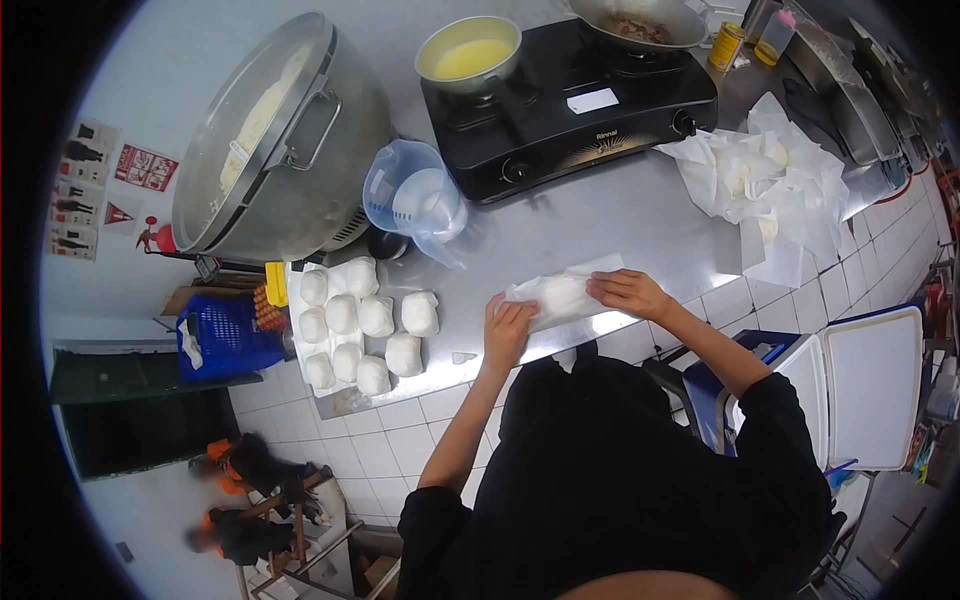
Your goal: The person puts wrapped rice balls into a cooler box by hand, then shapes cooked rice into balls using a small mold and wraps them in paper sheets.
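Observation:
A white paper-wrapped bundle (562, 297) lies on the steel table (560, 225) near its front edge. At the bundle's left end, my left hand (511, 322) has its fingers closed on the paper. My right hand (628, 293) grips the paper at the other end. Several round white wrapped bundles (376, 316) stand in rows to the left, some on a white sheet. Crumpled white papers (812, 185) with pale pieces among them lie at the table's right.
A black gas stove (590, 130) holds a pot of yellow liquid (467, 58) and a pan (640, 25). Left of it are a blue-tinted jug (415, 195) and a large metal rice vessel (345, 150). An open cooler (800, 390) stands lower right; two people (255, 465) are lower left.

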`<state>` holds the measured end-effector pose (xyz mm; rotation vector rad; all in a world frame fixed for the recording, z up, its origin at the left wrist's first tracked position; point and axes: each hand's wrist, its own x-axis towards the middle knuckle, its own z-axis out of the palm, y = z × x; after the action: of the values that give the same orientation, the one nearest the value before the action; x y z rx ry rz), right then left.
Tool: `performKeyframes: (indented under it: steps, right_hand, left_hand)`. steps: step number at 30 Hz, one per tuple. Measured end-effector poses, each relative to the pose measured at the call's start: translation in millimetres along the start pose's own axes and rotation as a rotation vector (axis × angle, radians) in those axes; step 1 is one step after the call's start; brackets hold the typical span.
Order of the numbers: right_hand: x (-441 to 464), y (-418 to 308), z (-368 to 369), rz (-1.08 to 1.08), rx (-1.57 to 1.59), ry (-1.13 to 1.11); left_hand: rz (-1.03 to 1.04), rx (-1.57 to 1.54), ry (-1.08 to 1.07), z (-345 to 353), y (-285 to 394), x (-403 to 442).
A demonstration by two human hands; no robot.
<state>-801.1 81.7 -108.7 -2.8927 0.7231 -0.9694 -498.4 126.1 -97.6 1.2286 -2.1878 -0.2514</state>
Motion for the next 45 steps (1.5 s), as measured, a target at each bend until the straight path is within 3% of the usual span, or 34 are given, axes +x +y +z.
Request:
performKeyframes:
  steps: [5,8,14,17,20,26,29,32,38,44,45]
  right_hand:
    - [-16,-4,-1,0.052,-0.063,-0.016]
    - [-21,-4,5,0.089,0.030,-0.061]
    - [-5,-10,7,0.360,0.208,-0.167]
    - [15,-17,-16,0.373,0.319,-0.175]
    - [10,-16,-2,0.401,0.287,-0.219]
    - [21,-23,21,0.645,0.174,-0.300]
    - [64,-32,-3,0.714,0.164,-0.292]
    - [69,-25,7,0.621,0.197,-0.141]
    - [68,-13,19,0.668,0.077,-0.400]
    - [101,16,25,0.551,0.087,-0.574]
    - [104,24,27,0.483,0.133,-0.525]
  left_hand:
    - [-0.080,-0.063,-0.071,-1,-2,0]
    - [-0.076,-0.085,-0.074,6,-7,-4]
    - [-0.085,-0.172,-0.070,-12,14,3]
    - [-0.053,-0.162,-0.047,4,2,-7]
    - [-0.069,-0.160,-0.120,9,-11,-4]
    - [-0.304,-0.370,-0.012,10,-1,14]
    - [-0.183,-0.225,-0.034,16,-9,11]
    - [-0.209,-0.240,-0.039,21,-13,7]
    - [-0.288,-0.231,-0.078,14,-21,23]
    - [-0.333,-0.031,-0.483,-8,-22,82]
    - [-0.356,-0.031,-0.460,-8,-21,90]
